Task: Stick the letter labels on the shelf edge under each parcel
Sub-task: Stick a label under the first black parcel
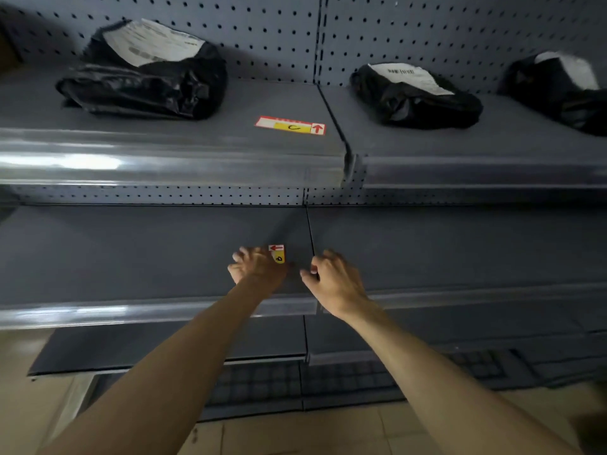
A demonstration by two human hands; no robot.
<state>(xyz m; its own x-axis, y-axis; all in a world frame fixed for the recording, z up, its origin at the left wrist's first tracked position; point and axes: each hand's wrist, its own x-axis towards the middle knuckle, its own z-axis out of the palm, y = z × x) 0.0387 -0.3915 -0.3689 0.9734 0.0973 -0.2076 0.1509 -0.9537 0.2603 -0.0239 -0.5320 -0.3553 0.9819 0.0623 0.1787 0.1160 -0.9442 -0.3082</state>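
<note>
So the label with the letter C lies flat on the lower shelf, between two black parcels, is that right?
Not quite. The head view shows the C label lying flat on the upper shelf, between two black parcels. The lower shelf holds another label, by the left hand.

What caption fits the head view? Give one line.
Both hands, left and right, reach for a label on the lower shelf, below three black parcels.
</note>
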